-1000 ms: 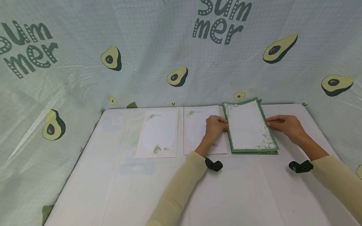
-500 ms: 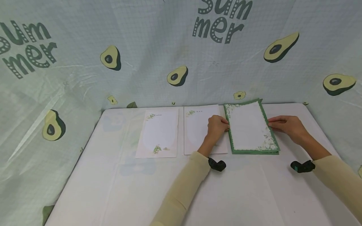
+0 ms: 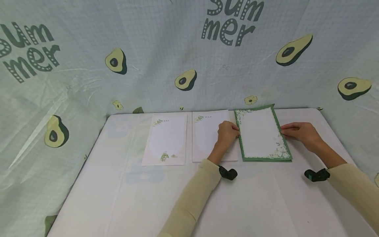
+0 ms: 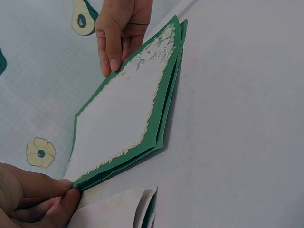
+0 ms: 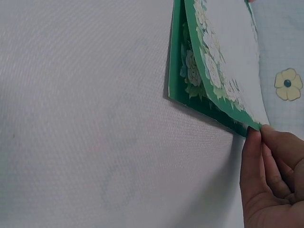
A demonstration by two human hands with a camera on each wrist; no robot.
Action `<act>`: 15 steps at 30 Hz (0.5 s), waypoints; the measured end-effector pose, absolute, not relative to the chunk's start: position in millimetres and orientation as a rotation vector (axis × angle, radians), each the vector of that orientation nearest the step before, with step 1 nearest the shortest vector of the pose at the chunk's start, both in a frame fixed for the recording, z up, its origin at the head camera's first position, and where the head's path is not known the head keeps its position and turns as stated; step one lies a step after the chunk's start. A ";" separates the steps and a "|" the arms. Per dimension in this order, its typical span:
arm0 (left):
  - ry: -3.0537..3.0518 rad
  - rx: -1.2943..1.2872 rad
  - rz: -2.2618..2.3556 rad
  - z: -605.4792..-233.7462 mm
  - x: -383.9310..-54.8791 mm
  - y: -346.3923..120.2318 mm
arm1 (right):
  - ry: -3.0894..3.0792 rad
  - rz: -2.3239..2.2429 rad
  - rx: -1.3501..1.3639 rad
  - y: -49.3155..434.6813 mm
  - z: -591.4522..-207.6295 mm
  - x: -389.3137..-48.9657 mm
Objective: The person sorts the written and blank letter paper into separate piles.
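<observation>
Backdrop (image 3: 154,36): pale cloth printed with avocados, flowers and "summer", across the upper half and down the left of the frame.
Surface (image 3: 245,204): white, spreading through the lower frame.
Green-bordered sheet (image 3: 259,135): right of centre in the head view, its top edge in front of the backdrop.
Green under-sheet (image 5: 192,71): beneath it, flower-printed; a gap between the two shows in the right wrist view.
Left grip (image 3: 227,134): thumb and fingers pinched on the left edge.
Right grip (image 3: 302,134): pinched on the right edge; how many layers either takes, I cannot tell.
Middle pale sheet (image 3: 204,136): just left of the green; left grip and wrist block its lower right.
Left pale sheet (image 3: 166,140): left of centre, whole in view.
Sleeves (image 3: 189,204): beige, rising from the lower edge and lower right.
Black wrist devices (image 3: 228,173): one by each cuff.
</observation>
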State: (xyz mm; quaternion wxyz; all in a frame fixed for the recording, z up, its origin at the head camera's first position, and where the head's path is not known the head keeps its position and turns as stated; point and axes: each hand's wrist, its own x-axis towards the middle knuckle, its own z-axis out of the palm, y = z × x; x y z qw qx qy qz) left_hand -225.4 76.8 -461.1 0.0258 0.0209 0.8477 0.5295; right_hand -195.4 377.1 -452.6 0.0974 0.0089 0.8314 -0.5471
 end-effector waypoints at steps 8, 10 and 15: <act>2.705 0.125 1.552 -457.3 -222.4 76.0 | 2.530 -1.523 0.055 375.7 -452.1 -193.8; 2.740 0.155 1.487 -454.7 -220.8 75.8 | 2.579 -1.473 0.056 375.1 -450.3 -192.4; 2.803 0.246 1.355 -445.6 -215.7 72.1 | 2.616 -1.487 -0.008 372.1 -444.7 -189.5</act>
